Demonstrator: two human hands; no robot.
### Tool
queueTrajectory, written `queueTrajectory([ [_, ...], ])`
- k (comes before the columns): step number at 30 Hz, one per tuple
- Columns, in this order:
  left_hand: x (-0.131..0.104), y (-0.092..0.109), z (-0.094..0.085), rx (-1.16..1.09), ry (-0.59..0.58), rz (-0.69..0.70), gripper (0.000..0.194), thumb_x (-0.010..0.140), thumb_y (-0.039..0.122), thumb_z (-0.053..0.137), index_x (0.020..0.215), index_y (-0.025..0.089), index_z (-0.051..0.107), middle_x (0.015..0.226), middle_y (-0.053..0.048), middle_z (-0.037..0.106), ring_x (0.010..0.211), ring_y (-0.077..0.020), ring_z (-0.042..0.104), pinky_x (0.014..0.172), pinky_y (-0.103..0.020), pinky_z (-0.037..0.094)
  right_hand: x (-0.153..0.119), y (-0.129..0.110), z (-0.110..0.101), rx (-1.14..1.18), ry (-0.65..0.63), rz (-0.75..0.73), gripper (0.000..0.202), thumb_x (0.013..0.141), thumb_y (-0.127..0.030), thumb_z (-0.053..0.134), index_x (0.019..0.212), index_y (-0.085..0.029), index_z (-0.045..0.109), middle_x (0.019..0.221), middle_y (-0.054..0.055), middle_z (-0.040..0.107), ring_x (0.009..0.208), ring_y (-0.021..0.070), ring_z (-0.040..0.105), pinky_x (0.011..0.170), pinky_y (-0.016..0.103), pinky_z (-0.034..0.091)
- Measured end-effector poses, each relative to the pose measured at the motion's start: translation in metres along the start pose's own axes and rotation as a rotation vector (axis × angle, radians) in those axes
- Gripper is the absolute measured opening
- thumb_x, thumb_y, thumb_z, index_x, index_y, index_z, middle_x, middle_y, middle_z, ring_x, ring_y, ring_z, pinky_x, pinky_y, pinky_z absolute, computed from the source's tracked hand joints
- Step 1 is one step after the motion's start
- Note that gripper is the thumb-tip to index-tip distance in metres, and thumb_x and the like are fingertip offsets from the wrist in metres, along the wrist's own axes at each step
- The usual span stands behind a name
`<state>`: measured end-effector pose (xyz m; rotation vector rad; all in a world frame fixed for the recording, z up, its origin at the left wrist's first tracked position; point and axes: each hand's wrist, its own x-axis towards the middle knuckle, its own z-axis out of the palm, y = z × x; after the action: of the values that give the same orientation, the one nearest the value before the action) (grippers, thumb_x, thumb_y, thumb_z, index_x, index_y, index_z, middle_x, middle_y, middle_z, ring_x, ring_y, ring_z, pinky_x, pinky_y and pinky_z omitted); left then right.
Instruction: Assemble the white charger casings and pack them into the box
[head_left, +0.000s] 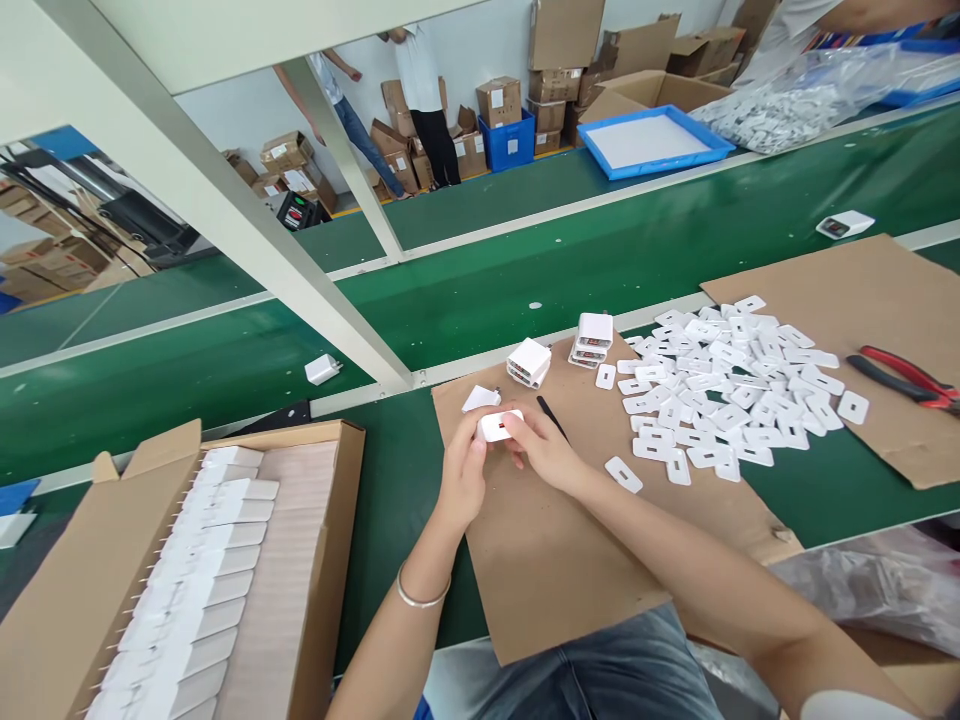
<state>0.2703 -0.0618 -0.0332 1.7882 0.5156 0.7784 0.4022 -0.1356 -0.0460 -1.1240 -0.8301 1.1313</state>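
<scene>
Both hands meet over the cardboard sheet around one white charger, its slotted end face turned up. My left hand wraps its left side. My right hand presses the fingers on its right end. Just behind them lies another white charger, with a black pen-like tool to the right. Two small stacks of chargers, a left stack and a right stack, stand at the sheet's back edge. A wide heap of white slotted cover plates spreads to the right.
An open carton with rows of white chargers stands at left. Red-handled pliers lie far right. Single chargers rest on the green belt. A metal post rises ahead; a blue tray sits beyond. People stand behind.
</scene>
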Motion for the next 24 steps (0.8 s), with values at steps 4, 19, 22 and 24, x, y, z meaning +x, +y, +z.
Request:
queueTrajectory([
  [4, 0.002, 0.001, 0.000, 0.058, 0.025, 0.100, 0.037, 0.103, 0.049, 0.044, 0.119, 0.025, 0.066, 0.112, -0.009, 0.068, 0.100, -0.0240, 0.064, 0.086, -0.037, 0.051, -0.001, 0.000, 0.000, -0.084, 0.019, -0.076, 0.037, 0.097, -0.057, 0.054, 0.105, -0.022, 0.060, 0.078, -0.002, 0.053, 0.058, 0.0109, 0.045, 0.055, 0.027, 0.038],
  [19, -0.003, 0.003, 0.000, 0.105, 0.041, 0.375, 0.036, 0.101, 0.046, 0.048, 0.119, 0.022, 0.067, 0.098, -0.008, 0.064, 0.083, -0.0188, 0.056, 0.070, -0.031, 0.043, -0.012, -0.005, -0.001, -0.160, -0.040, -0.325, 0.041, 0.099, -0.060, 0.048, 0.119, -0.025, 0.058, 0.085, 0.002, 0.057, 0.079, 0.0196, 0.055, 0.073, 0.033, 0.046],
  [22, -0.001, 0.002, -0.001, 0.052, 0.008, 0.279, 0.040, 0.102, 0.050, 0.043, 0.119, 0.022, 0.067, 0.095, -0.007, 0.064, 0.081, -0.0190, 0.056, 0.072, -0.032, 0.044, -0.011, -0.001, 0.000, -0.158, -0.001, -0.293, 0.042, 0.098, -0.060, 0.050, 0.117, -0.024, 0.058, 0.083, 0.001, 0.056, 0.074, 0.0177, 0.053, 0.066, 0.031, 0.045],
  [24, 0.000, 0.002, -0.002, 0.017, 0.005, 0.225, 0.043, 0.102, 0.052, 0.041, 0.118, 0.022, 0.067, 0.093, -0.007, 0.063, 0.080, -0.0192, 0.057, 0.072, -0.032, 0.044, -0.011, 0.001, -0.001, -0.187, 0.012, -0.276, 0.043, 0.099, -0.060, 0.047, 0.118, -0.024, 0.057, 0.085, 0.001, 0.057, 0.069, 0.0161, 0.050, 0.063, 0.030, 0.043],
])
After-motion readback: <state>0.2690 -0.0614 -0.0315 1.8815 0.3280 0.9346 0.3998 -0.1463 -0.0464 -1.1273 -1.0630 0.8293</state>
